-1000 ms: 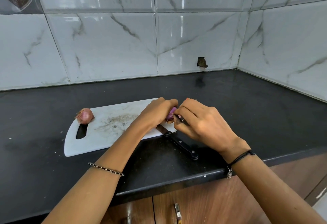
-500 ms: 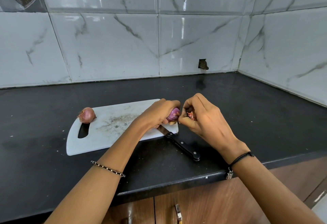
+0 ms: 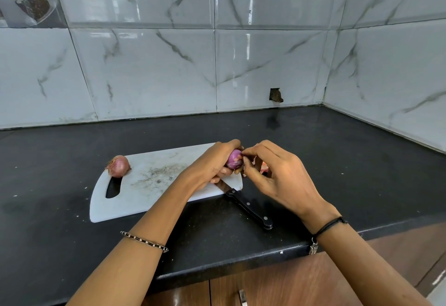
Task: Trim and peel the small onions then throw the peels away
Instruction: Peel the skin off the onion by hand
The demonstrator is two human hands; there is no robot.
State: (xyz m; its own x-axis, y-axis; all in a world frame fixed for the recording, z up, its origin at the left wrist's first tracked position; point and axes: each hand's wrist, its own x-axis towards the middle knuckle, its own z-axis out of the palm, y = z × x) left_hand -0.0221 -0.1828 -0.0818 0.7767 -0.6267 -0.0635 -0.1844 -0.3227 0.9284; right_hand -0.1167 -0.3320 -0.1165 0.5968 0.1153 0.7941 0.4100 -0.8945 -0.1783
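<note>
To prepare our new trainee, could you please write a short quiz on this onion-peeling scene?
1. True or false: the left hand grips the purple onion.
2. Where is the knife? A in a sink; B blade on the cutting board, handle on the countertop; C in a drawer.
3. Fill in: the unpeeled onion rests on the board's ____ end.
Key: 1 true; 2 B; 3 left.

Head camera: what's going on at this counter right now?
A person is peeling a small purple onion over the white plastic cutting board. The left hand grips it while the right hand pinches at its skin. A second, unpeeled reddish onion sits at the board's left end. The black-handled knife lies unheld, blade on the board and handle on the black countertop.
</note>
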